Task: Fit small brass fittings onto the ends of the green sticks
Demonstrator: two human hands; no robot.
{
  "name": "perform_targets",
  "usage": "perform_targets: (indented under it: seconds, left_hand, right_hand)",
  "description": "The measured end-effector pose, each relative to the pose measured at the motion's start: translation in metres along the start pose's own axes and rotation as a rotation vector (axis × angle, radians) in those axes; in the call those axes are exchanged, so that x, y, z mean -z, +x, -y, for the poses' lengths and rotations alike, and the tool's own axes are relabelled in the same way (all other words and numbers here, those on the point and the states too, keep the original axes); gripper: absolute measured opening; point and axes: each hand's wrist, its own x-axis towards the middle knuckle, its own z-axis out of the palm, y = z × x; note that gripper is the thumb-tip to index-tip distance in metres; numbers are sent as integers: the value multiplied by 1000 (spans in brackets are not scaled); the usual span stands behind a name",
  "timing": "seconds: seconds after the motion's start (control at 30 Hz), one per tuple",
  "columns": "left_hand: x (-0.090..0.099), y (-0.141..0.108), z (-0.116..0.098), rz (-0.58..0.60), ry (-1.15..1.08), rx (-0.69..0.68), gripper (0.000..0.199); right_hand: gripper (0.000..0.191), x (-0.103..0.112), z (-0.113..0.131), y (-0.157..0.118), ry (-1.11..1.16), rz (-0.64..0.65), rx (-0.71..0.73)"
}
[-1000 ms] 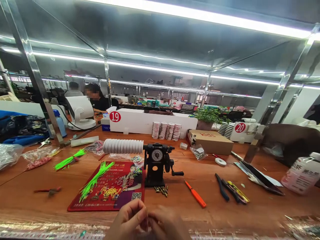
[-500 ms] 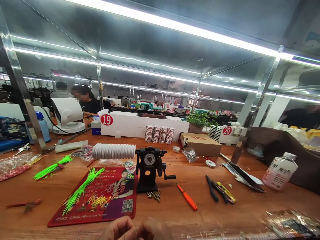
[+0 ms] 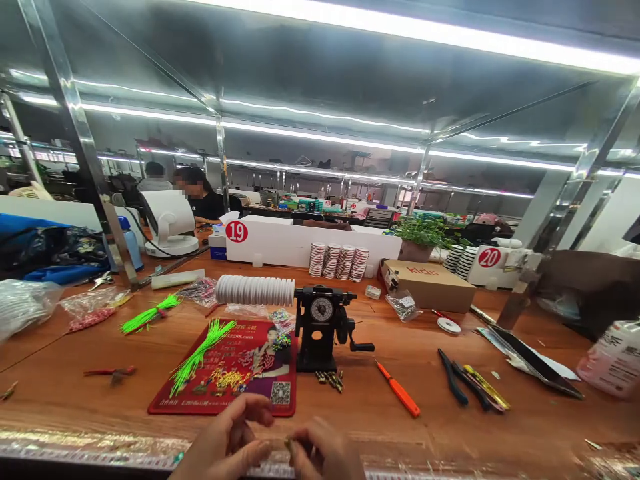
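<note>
My right hand (image 3: 325, 450) pinches a small brass-coloured piece (image 3: 289, 445) between thumb and fingertips near the table's front edge. Its exact kind is too small to tell. Beside it on the left, my left hand (image 3: 230, 437) has thumb and fingers apart, with nothing visible in them. Beyond both hands lies a red printed mat (image 3: 170, 403) bearing green strands (image 3: 205, 353) and a heap of small yellow beads (image 3: 233, 380). Several brass-coloured pieces (image 3: 330, 381) lie at the foot of a black hand-crank winder (image 3: 320, 333), whose shaft carries a row of white spools (image 3: 255, 291).
To the right are an orange-handled screwdriver (image 3: 400, 392), black-handled pliers (image 3: 453, 380) and a pink-white bottle (image 3: 613, 360). Further back stand a cardboard box (image 3: 430, 287) and stacked spools (image 3: 337, 262). Red-handled cutters (image 3: 110, 372) and a second green bundle (image 3: 150, 315) lie left.
The view has swung left, shifting things rightward. My hands were close together low in the picture; now they are parted and further in view, the left one opened, a brass-coloured piece showing in the right.
</note>
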Motion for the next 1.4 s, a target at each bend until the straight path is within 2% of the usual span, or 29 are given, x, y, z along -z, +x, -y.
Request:
perform_targets:
  seconds: [0.1,0.17,0.33,0.47,0.6,0.7,0.83,1.07,1.2,1.3,1.33,1.4]
  left_hand:
    - [-1,-7,-5,-10,200,18,19]
    - [-4,-11,-8,-75,328,12,15]
    - [-7,-15,-5,-175,411,-20,11]
    - [-9,-14,0,-206,297,-5,14]
    - [-15,-12,3,-167,-5,101,20]
    - [-17,-12,5,-121,-130,126,22]
    - [-17,-12,7,-103,-158,126,23]
    - [-20,-11,6,-159,-205,155,26]
    - [-20,-9,5,-159,-219,174,26]
    - [-20,-10,5,-164,-167,151,25]
    - [-20,-11,6,-163,-148,141,24]
    - [-20,-12,5,-158,-122,131,23]
  right_hand:
    - [15,-1,3,2,55,21,-47]
    - [17,-5,4,1,99,26,-94]
    - [35,-15,2,-5,190,4,-182]
    - [46,-17,4,-4,211,-41,-164]
    - [46,-16,7,0,137,-83,-1]
    - [40,-15,7,1,91,-85,83]
    - [34,-14,5,1,22,-78,135]
    - [21,-12,5,0,-111,-96,230]
    - [12,-12,5,1,-39,-50,182]
    - [15,-13,5,1,27,-14,158]
    - [16,-14,6,2,31,-23,169]
    - [20,-16,8,3,14,-119,199]
